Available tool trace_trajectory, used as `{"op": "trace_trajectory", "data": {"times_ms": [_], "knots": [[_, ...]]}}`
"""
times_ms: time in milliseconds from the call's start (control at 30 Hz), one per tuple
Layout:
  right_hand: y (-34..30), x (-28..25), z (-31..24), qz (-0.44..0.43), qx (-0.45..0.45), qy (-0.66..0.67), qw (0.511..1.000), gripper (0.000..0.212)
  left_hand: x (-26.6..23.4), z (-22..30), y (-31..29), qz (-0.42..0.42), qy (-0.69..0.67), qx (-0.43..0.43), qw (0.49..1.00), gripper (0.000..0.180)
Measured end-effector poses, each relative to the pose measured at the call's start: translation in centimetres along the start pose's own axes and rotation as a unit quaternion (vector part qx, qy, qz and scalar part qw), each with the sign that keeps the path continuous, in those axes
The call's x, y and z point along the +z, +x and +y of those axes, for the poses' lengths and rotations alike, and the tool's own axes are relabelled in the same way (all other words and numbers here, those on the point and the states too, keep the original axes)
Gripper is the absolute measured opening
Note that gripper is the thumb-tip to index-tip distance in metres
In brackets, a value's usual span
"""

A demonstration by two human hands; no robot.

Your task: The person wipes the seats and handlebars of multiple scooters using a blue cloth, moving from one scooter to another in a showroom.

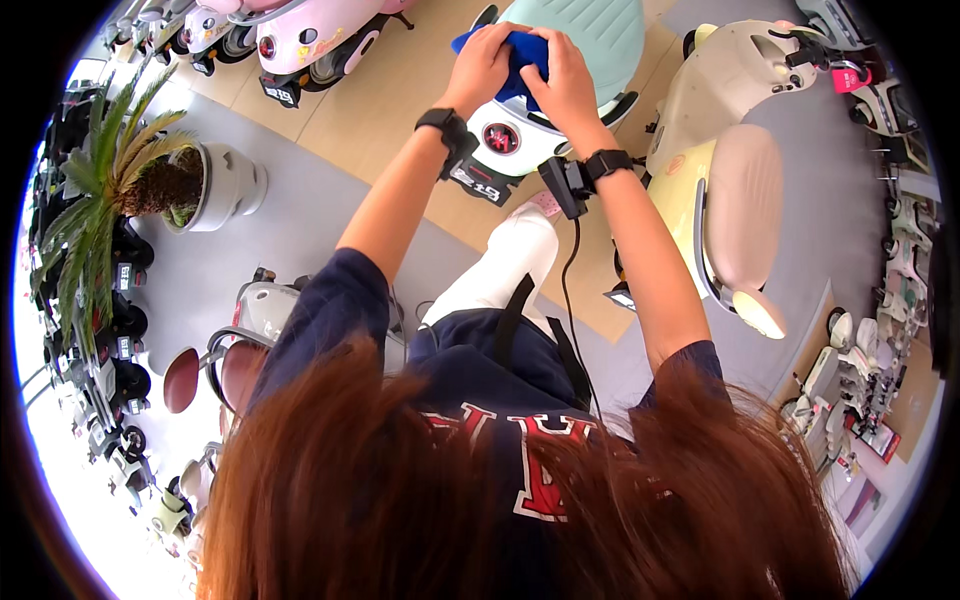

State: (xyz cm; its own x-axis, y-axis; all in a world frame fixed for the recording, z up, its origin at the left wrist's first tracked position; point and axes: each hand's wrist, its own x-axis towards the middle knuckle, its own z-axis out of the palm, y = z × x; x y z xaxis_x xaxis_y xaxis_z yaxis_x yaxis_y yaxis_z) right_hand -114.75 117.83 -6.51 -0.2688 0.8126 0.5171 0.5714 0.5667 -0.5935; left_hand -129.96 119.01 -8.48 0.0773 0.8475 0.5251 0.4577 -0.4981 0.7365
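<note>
A blue cloth [517, 66] is bunched between my two hands, above the back end of a scooter with a ribbed mint-green seat [595, 45]. My left hand [482, 68] is closed on the left side of the cloth. On its right side, my right hand [563, 84] grips it with the thumb across the front. Below the cloth show the scooter's white tail, its round red tail light [501, 139] and a dark plate [482, 184]. Whether the cloth touches the scooter is hard to tell. Each wrist wears a black strapped device.
Close on the right stands a cream scooter with a beige seat [743, 215]. A pink scooter [318, 40] is at the upper left. A potted palm [230, 185] stands at the left. A black cable [568, 290] hangs from my right wrist device.
</note>
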Motion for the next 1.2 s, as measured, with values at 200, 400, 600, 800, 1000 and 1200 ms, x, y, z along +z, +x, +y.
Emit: {"op": "trace_trajectory", "data": {"times_ms": [200,400,600,800,1000,1200], "knots": [[0.0,0.4,-0.2,0.011,0.039,0.014,0.999,0.045,-0.4,-1.1,1.3,-0.059,0.019,-0.014,0.998,0.026],[-0.2,0.6,0.0,0.005,0.049,0.026,0.998,0.049,-0.6,-1.1,1.7,-0.09,0.033,-0.045,0.994,0.025],[0.0,0.3,-0.3,-0.006,0.04,0.035,0.999,0.048,-1.0,-1.6,1.7,-0.084,0.023,-0.041,0.995,0.024],[0.1,-0.1,-1.1,0.011,0.063,0.028,0.998,0.044,-1.7,-2.6,2.6,-0.133,-0.032,0.014,0.99,0.019],[-0.1,1.0,-2.3,0.071,0.086,-0.017,0.994,0.044,-2.9,-2.6,3.5,-0.199,-0.078,0.035,0.976,0.021],[-0.1,4.6,-4.7,0.16,0.13,-0.16,0.965,0.042,-4.2,-4.0,4.3,-0.249,-0.144,0.082,0.954,0.035]]}}
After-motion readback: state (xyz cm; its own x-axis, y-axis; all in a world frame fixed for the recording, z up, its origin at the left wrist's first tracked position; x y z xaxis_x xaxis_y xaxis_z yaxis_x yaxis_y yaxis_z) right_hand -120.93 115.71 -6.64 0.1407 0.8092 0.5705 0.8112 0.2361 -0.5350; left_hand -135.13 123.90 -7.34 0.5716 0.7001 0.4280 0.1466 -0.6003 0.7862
